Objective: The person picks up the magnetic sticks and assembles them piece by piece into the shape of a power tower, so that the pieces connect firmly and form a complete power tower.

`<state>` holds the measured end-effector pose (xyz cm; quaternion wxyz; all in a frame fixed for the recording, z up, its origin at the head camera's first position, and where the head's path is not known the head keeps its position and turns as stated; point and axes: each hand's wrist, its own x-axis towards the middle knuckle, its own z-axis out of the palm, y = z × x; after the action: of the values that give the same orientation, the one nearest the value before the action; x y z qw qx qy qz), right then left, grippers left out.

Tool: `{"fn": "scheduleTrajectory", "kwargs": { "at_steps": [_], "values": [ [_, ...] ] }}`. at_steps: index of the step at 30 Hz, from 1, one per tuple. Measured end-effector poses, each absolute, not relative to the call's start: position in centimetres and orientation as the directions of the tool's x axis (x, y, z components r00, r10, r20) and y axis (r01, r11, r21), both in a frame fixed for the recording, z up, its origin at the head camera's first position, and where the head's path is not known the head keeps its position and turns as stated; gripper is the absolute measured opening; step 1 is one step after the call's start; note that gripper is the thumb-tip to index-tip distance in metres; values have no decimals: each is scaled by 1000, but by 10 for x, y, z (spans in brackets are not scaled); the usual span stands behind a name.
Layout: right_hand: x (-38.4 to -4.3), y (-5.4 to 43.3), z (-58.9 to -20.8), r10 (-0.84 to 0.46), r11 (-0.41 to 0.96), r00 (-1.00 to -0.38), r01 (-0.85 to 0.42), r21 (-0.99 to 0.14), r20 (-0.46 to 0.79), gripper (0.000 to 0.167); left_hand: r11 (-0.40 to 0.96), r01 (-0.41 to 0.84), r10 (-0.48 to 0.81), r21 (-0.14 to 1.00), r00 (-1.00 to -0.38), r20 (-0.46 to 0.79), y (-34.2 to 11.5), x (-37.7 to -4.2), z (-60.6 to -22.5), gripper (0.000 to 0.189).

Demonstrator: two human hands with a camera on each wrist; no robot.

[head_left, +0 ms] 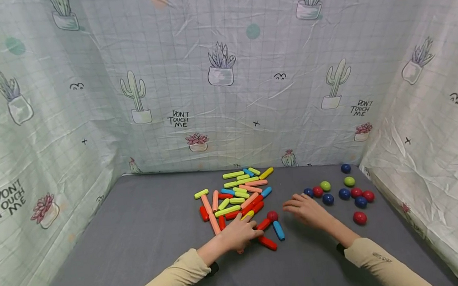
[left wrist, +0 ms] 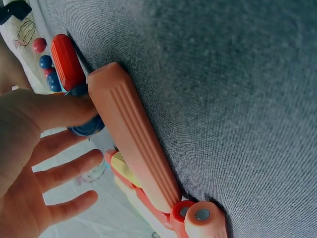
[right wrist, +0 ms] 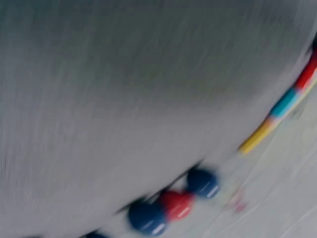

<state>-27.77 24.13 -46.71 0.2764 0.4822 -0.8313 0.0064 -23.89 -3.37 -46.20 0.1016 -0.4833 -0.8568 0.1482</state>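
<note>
My left hand (head_left: 239, 234) is low over the near edge of the pile of coloured sticks. In the left wrist view its thumb (left wrist: 64, 110) crosses a dark blue ball (left wrist: 88, 127), pinched there, while other fingers spread apart. A pink stick (left wrist: 133, 139) lies right beside the thumb. Close by, a red ball (head_left: 272, 216) touches a red stick (head_left: 264, 224) and a blue stick (head_left: 278, 230). My right hand (head_left: 308, 211) hovers with loosely bent fingers between the sticks and the loose balls, holding nothing visible. It is out of sight in the blurred right wrist view.
Yellow-green, pink, red and blue sticks (head_left: 227, 211) lie spread mid-table, some with metal-tipped ends. Several balls, blue, red (head_left: 360, 218) and green (head_left: 349, 181), are scattered at the right. Patterned cloth (head_left: 226, 103) walls in the grey table (head_left: 146, 221).
</note>
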Motion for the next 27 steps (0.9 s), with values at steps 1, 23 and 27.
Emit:
{"fn": "scheduleTrajectory", "kwargs": {
  "at_steps": [1, 23, 27],
  "values": [
    [-283, 248, -466, -758, 590, -427, -771, 240, 493, 38, 487, 801, 859, -348, -511, 26, -34, -239, -462, 46],
    [-327, 296, -479, -417, 909, -858, -388, 151, 300, 35, 459, 813, 883, -358, -462, 83, -29, -231, -463, 36],
    [-328, 294, -481, -421, 907, -857, -387, 168, 298, 35, 465, 812, 881, -352, -464, 93, -30, -231, -463, 39]
  ]
}}
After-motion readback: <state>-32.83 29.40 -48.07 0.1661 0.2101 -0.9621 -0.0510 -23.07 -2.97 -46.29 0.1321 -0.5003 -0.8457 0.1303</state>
